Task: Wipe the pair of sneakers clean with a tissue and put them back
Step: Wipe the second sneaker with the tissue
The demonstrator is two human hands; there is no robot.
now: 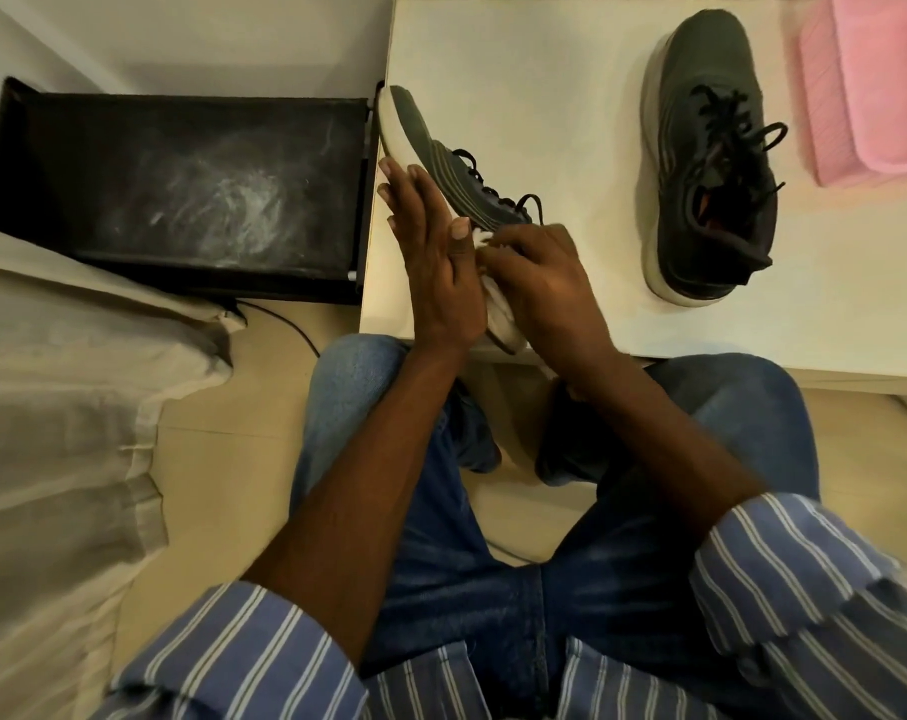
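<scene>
Fingers (404, 184) steady tilted sneaker (441, 153); no legible branding.

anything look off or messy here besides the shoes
Yes: the black tray left of the table has whitish scuffs or dust smeared across its middle. The sneaker the left hand steadies is tipped on its side at the table edge, but the right hand is wiping it with a tissue, so that is expected.

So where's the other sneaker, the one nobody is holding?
The second sneaker sits upright on the white table, to the right of both hands, just left of the pink cloth.
</scene>
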